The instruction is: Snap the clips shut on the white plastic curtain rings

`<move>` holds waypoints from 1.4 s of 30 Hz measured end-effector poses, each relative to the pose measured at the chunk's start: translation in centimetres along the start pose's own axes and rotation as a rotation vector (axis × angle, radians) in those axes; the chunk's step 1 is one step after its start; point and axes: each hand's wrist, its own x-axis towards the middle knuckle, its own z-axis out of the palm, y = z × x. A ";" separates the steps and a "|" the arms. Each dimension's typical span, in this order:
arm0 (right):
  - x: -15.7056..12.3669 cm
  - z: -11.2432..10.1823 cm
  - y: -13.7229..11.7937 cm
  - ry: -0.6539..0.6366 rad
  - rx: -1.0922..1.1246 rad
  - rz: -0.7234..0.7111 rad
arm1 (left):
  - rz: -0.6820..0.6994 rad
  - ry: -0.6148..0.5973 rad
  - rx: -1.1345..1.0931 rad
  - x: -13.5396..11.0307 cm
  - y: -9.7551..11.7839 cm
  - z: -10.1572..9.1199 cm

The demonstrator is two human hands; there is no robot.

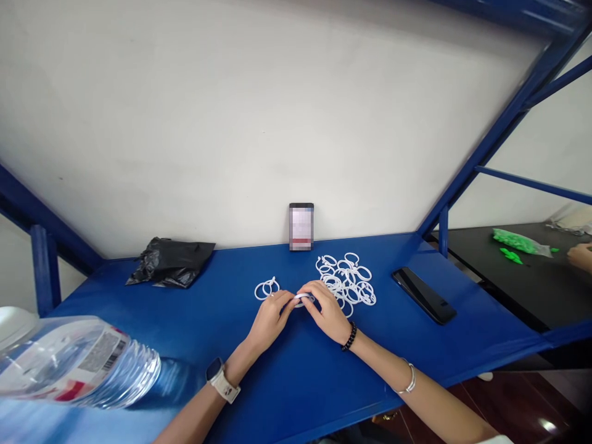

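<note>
Both my hands meet over the blue table (296, 382). My left hand (271, 317) and my right hand (326, 308) pinch one white plastic ring (303, 298) between their fingertips. A pile of several white rings (348, 279) lies just beyond my right hand. A small cluster of linked white rings (267, 288) rests on the table just beyond my left hand. A watch sits on my left wrist, a bead bracelet and a bangle on my right arm.
A phone (301, 226) stands against the white wall. Another dark phone (423, 295) lies flat at right. A crumpled black bag (169, 262) sits at back left. A water bottle (74, 364) looms near left. Another person's hand (580, 254) and green parts (520, 242) are on the neighbouring black table.
</note>
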 end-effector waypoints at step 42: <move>0.1 -0.1 0.4 0.025 0.346 0.343 | -0.161 0.095 -0.405 0.2 0.6 -0.5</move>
